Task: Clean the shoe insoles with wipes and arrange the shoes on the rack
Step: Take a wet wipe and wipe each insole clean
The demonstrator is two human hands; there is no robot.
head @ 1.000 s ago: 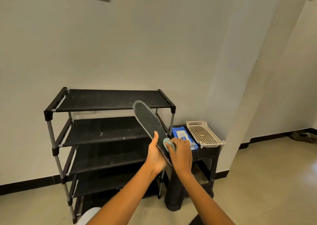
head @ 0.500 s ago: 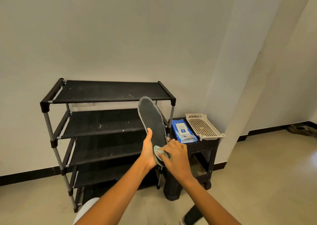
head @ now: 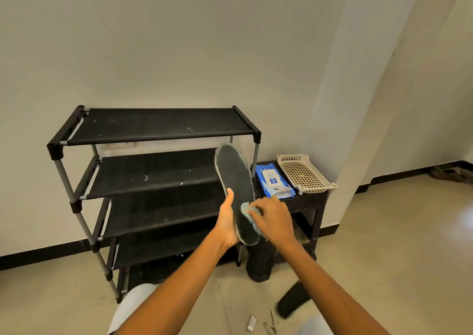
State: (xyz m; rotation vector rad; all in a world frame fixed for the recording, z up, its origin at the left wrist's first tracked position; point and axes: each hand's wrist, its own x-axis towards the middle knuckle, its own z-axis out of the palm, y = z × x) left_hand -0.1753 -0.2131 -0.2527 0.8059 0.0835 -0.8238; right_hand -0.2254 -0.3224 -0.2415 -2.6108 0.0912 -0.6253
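I have the insole up in front of the shoe rack, tilted with its toe end high and its heel end low. My left hand holds it from behind near the heel, thumb laid up along the near edge and the other fingers curled round the back, out of sight. My right hand has its fingers bunched down on a pale blue wipe, pinching it against the dark face of the insole in the lower half.

The insole looks thin, light and bendy, so I judge it will flex away under any real rubbing unless it is backed. Holding it low by the heel leaves the toe end free to wobble; to clean up there I would slide the supporting hand higher behind the spot being rubbed. Its fabric face should give the damp wipe plenty of drag, so short strokes seem safer than long ones. The wipe itself is soft and crumpled, and easy to lose if the pinch loosens.

On the small black counter just right of the rack lie a blue pack of wipes and a cream slotted tray, side by side. Down on the floor at lower right is a dark flat shape, possibly the second insole, though I cannot tell for sure. The visible rack shelves hold no shoes yet, so arranging is still to come.
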